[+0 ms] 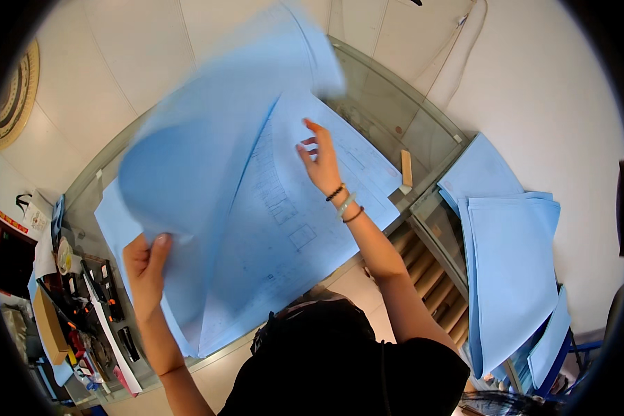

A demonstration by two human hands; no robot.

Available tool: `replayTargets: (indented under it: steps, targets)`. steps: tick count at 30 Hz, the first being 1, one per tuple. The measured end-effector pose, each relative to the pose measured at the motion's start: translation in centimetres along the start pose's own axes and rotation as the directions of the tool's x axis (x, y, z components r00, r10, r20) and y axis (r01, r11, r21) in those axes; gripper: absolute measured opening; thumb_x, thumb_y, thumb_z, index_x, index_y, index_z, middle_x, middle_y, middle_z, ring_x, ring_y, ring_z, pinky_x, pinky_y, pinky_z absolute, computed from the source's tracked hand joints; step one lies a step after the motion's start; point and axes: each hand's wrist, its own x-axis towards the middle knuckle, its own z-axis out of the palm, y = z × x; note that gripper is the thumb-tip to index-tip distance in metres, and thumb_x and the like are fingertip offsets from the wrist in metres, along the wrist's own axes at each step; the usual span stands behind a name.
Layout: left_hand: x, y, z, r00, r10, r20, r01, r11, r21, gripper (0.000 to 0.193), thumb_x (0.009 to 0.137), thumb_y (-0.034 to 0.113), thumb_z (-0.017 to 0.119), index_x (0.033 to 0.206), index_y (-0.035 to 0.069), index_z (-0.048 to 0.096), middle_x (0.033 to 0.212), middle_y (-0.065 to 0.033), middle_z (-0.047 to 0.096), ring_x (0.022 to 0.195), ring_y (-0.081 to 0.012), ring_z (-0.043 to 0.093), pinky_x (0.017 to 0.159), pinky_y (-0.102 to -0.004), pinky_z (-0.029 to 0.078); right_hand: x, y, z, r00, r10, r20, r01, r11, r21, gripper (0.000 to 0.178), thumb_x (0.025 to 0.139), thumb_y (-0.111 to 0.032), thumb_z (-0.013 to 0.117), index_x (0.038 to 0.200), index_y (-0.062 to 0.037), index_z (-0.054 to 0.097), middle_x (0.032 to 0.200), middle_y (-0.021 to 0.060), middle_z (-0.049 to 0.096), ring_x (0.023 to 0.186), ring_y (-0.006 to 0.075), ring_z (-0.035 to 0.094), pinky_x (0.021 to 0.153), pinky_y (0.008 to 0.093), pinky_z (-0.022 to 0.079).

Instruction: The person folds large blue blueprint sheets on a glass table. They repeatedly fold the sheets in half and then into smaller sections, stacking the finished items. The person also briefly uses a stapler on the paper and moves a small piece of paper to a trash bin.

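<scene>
A large blue drawing sheet (pixel 208 111) is lifted and curling over the glass table, its far edge smeared by motion. At its near left edge, my left hand (pixel 145 260) pinches the sheet between thumb and fingers. Beneath it lies another blue sheet (pixel 326 201) with fine line drawings, spread flat on the table. My right hand (pixel 319 158) hovers over this lower sheet with fingers apart and slightly bent, holding nothing. Dark and pale bracelets circle the right wrist. The raised sheet hides part of the drawing below.
Folded blue sheets (pixel 509 270) are piled at the right. A small wooden block (pixel 406 168) rests on the glass table (pixel 423 118) near the sheet's right corner. Staplers, a long white ruler (pixel 111 333) and other tools crowd the left side. Brown rolls (pixel 430 277) lie below the right end.
</scene>
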Motion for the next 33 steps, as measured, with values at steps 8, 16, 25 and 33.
replayTargets:
  steps: [8, 16, 25, 33]
  targets:
    - [-1.0, 1.9, -6.7, 0.932, 0.166, -0.323, -0.179, 0.984, -0.009, 0.023, 0.094, 0.023, 0.061, 0.087, 0.001, 0.063, 0.078, 0.0028, 0.059, 0.069, -0.0039, 0.046, 0.066, -0.0201, 0.038, 6.4, 3.7, 1.0, 0.894, -0.020, 0.447, 0.264, 0.831, -0.490, 0.062, 0.070, -0.005, 0.076, 0.124, -0.0118, 0.048, 0.127, 0.0159, 0.049, 0.110, 0.0359, 0.054, 0.085, 0.0416, 0.050]
    - [0.3, -0.2, -7.5, 0.918, 0.138, -0.373, -0.106, 0.989, 0.105, 0.023, 0.097, 0.022, 0.055, 0.087, 0.002, 0.060, 0.076, 0.0065, 0.051, 0.071, -0.0025, 0.039, 0.066, -0.0192, 0.032, 4.0, 11.5, -2.7, 0.934, -0.101, 0.342, 0.279, 0.805, -0.524, 0.029, 0.069, -0.024, 0.081, 0.080, -0.0046, 0.063, 0.102, 0.0117, 0.058, 0.092, 0.0344, 0.056, 0.079, 0.0408, 0.048]
    - [1.7, -0.5, -4.8, 0.834, 0.032, 0.550, -0.127, 0.983, 0.134, 0.101, 0.084, 0.080, 0.024, 0.144, -0.001, 0.034, 0.143, -0.0163, 0.042, 0.132, -0.0282, 0.039, 0.109, -0.0374, 0.027, 0.2, -3.6, -10.5, 0.834, -0.501, 0.229, 0.536, 0.643, -0.546, 0.025, 0.065, -0.019, 0.080, 0.077, -0.0060, 0.062, 0.095, 0.0072, 0.059, 0.081, 0.0279, 0.049, 0.069, 0.0367, 0.041]
    - [4.5, -8.5, 2.4, 0.589, -0.194, 0.784, 0.044, 0.977, 0.209, 0.085, 0.090, 0.068, 0.035, 0.148, 0.006, 0.027, 0.154, -0.0182, 0.022, 0.143, -0.0364, 0.016, 0.115, -0.0457, 0.013, -7.9, -13.5, -20.1, 0.687, -0.726, 0.006, 0.437, 0.406, -0.803, 0.024, 0.077, -0.031, 0.068, 0.078, -0.0074, 0.069, 0.094, 0.0105, 0.067, 0.080, 0.0265, 0.062, 0.074, 0.0354, 0.046]
